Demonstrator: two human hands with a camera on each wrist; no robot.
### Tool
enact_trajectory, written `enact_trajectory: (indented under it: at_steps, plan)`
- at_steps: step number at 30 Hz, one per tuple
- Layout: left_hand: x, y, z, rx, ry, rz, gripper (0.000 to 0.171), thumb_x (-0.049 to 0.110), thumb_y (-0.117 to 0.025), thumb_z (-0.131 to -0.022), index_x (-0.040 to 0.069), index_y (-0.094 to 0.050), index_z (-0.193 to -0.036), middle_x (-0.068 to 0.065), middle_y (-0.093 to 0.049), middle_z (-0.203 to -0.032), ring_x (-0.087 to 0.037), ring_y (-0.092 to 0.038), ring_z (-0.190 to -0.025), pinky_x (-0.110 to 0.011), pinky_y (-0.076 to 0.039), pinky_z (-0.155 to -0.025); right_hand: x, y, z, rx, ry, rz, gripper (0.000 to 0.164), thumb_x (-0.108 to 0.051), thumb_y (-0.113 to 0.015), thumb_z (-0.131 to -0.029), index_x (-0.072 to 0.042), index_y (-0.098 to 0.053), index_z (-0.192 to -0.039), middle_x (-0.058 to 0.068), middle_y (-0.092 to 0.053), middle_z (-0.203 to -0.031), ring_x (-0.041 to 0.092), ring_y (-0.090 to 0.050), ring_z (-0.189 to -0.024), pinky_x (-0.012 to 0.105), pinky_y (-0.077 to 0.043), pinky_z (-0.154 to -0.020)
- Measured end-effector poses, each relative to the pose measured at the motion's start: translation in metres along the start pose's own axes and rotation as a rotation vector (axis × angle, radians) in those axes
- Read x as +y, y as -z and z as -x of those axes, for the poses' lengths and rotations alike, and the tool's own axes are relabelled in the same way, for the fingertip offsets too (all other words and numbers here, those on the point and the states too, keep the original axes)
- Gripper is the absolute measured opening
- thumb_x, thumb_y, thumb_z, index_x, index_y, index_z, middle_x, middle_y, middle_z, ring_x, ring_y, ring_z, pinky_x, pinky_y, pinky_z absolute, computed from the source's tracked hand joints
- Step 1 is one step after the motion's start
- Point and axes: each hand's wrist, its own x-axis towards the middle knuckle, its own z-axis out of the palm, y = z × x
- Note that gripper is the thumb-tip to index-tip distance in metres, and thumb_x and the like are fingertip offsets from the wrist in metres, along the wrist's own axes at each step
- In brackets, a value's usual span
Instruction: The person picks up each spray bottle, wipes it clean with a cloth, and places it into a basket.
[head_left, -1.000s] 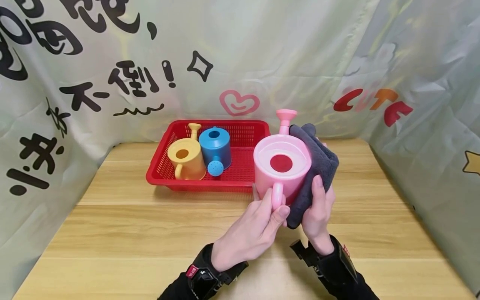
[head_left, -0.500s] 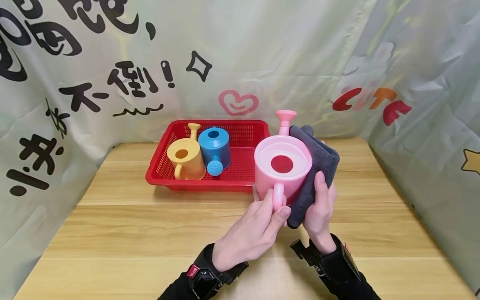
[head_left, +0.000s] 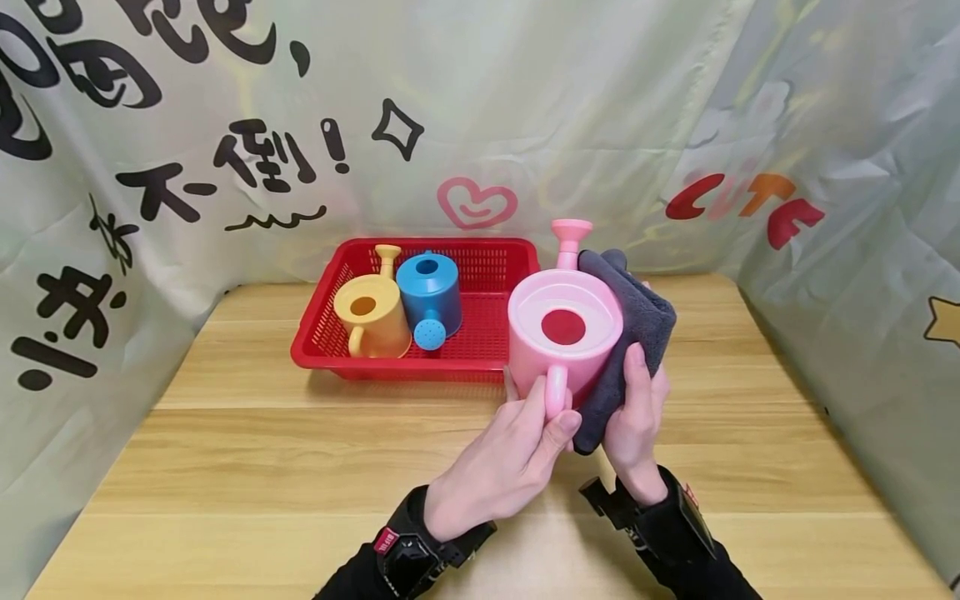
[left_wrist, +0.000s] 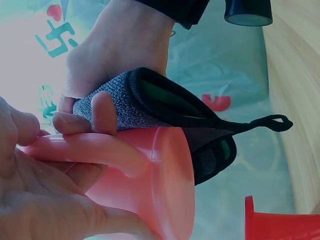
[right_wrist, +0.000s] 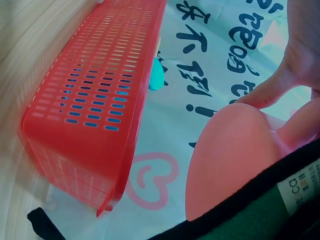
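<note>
A pink watering can [head_left: 564, 333] is held above the table, its spout pointing away. My left hand [head_left: 498, 467] grips it by the handle [left_wrist: 85, 148], fingers curled round it in the left wrist view. Against the can's right side lies a folded dark grey cloth [head_left: 633, 333] with black edging and a hanging loop [left_wrist: 272, 122]. My right hand [head_left: 636, 421] holds this cloth from the outer side, thumb in front; its other fingers are mostly hidden behind the cloth. In the right wrist view the can's base [right_wrist: 232, 162] shows beside the cloth's edge.
Behind the hands, a red plastic basket [head_left: 420, 364] stands on the wooden table [head_left: 285, 475]. Inside it are a yellow watering can [head_left: 378, 312] and a blue watering can [head_left: 435, 292]. A printed curtain [head_left: 585, 100] hangs round the back and sides.
Both hands, the pink watering can and the cloth stay almost in place. Only slight shifts of the cloth and right hand show, along with a tiny camera movement.
</note>
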Motion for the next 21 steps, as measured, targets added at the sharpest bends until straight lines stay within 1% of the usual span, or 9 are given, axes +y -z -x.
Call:
enact_trajectory:
  at_steps: [3, 6, 7, 11, 14, 18, 21]
  plan:
    - [-0.0004, 0.0, 0.0003, 0.002, 0.004, 0.004, 0.01, 0.015, -0.055, -0.102, 0.01, -0.047, -0.102, 0.002, -0.058, -0.079, -0.001, -0.049, -0.068, -0.012, -0.043, -0.07, 0.0006, -0.0001, -0.0007, -0.016, 0.006, 0.009, 0.047, -0.022, -0.035, -0.106, 0.001, -0.046, -0.146, 0.01, -0.06, -0.138, 0.025, -0.052, -0.129, 0.028, -0.041, -0.112]
    - [-0.0006, 0.0001, 0.001, 0.004, 0.01, 0.008, 0.01, 0.015, -0.055, -0.102, 0.01, -0.046, -0.103, 0.002, -0.058, -0.08, -0.001, -0.049, -0.069, -0.012, -0.044, -0.071, 0.0011, -0.0004, 0.0011, 0.004, -0.001, 0.018, 0.045, -0.021, -0.036, -0.106, 0.002, -0.049, -0.143, 0.007, -0.062, -0.134, 0.022, -0.054, -0.127, 0.026, -0.042, -0.111]
    - [-0.0006, 0.0001, 0.0012, 0.003, 0.012, 0.009, 0.01, 0.015, -0.055, -0.102, 0.01, -0.046, -0.103, 0.002, -0.058, -0.08, -0.001, -0.05, -0.069, -0.013, -0.044, -0.071, 0.001, -0.0005, 0.0011, 0.0, 0.0, 0.018, 0.046, -0.021, -0.036, -0.106, 0.001, -0.047, -0.145, 0.008, -0.062, -0.136, 0.022, -0.053, -0.128, 0.026, -0.041, -0.112]
    - [-0.0007, 0.0007, 0.0018, -0.001, 0.016, 0.02, 0.01, 0.015, -0.055, -0.102, 0.01, -0.046, -0.103, 0.002, -0.058, -0.08, -0.001, -0.05, -0.07, -0.013, -0.045, -0.071, 0.0, -0.0017, 0.0007, -0.03, 0.017, 0.024, 0.049, -0.021, -0.035, -0.106, 0.001, -0.04, -0.15, 0.009, -0.058, -0.141, 0.025, -0.05, -0.132, 0.027, -0.039, -0.114]
    - [-0.0008, 0.0016, 0.0016, 0.002, 0.013, 0.032, 0.009, 0.015, -0.055, -0.102, 0.011, -0.046, -0.103, 0.002, -0.059, -0.08, 0.0, -0.05, -0.069, -0.013, -0.045, -0.07, -0.0012, -0.0031, -0.0003, -0.064, 0.039, 0.024, 0.052, -0.019, -0.034, -0.105, 0.001, -0.034, -0.153, 0.011, -0.051, -0.149, 0.028, -0.044, -0.138, 0.03, -0.035, -0.118]
    - [-0.0008, 0.0027, 0.0009, 0.009, 0.006, 0.043, 0.009, 0.013, -0.055, -0.102, 0.011, -0.046, -0.103, 0.002, -0.06, -0.08, -0.001, -0.049, -0.069, -0.013, -0.044, -0.07, -0.0015, -0.0047, -0.0001, -0.078, 0.066, 0.039, 0.053, -0.018, -0.035, -0.104, 0.001, -0.033, -0.154, 0.012, -0.043, -0.156, 0.03, -0.037, -0.145, 0.031, -0.031, -0.121]
    - [-0.0002, 0.0029, 0.0005, 0.01, 0.002, 0.045, 0.008, 0.012, -0.055, -0.102, 0.011, -0.046, -0.103, 0.001, -0.06, -0.08, -0.001, -0.05, -0.069, -0.013, -0.044, -0.07, -0.0012, -0.0055, -0.0001, -0.083, 0.077, 0.032, 0.053, -0.019, -0.035, -0.104, 0.002, -0.034, -0.153, 0.012, -0.042, -0.156, 0.031, -0.036, -0.145, 0.032, -0.031, -0.121]
